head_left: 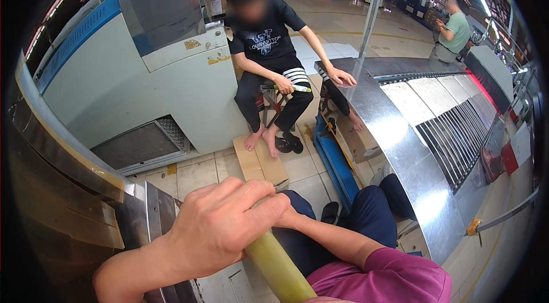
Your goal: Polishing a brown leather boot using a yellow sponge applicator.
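Low in the middle of the head view, my left hand is closed, its fingers curled over the top of a yellow-green tube-like thing. The thing slants down toward my body and runs out at the lower edge. Its upper end is covered by the hand, and I cannot make out its exact kind. My right hand is tucked against the far side of the left one. Its fingers are hidden, so its grip does not show. A magenta sleeve covers my right upper arm.
Ahead, a seated co-worker holds a greenish tube-like thing, bare feet at a cardboard box. A pale machine stands left. On the right is a metal table beside a slatted conveyor. Another person stands farther back.
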Demonstrator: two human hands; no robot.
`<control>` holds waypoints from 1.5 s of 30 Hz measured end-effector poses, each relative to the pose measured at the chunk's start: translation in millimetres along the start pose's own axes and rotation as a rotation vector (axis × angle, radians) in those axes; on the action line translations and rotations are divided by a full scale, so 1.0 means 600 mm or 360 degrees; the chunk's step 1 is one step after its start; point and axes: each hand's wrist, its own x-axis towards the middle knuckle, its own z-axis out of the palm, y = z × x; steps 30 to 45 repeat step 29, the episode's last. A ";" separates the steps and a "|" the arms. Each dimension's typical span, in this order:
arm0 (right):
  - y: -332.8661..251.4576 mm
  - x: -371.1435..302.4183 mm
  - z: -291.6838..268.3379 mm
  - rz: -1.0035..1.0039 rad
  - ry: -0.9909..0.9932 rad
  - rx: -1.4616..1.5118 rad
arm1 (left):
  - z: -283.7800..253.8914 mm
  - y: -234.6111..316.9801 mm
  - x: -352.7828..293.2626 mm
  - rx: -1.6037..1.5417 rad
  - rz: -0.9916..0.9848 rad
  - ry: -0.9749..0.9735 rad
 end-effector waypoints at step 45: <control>0.018 -0.003 0.036 0.0027 -0.0005 -0.0099 | 0.011 0.004 -0.009 -0.0091 -0.0058 -0.0105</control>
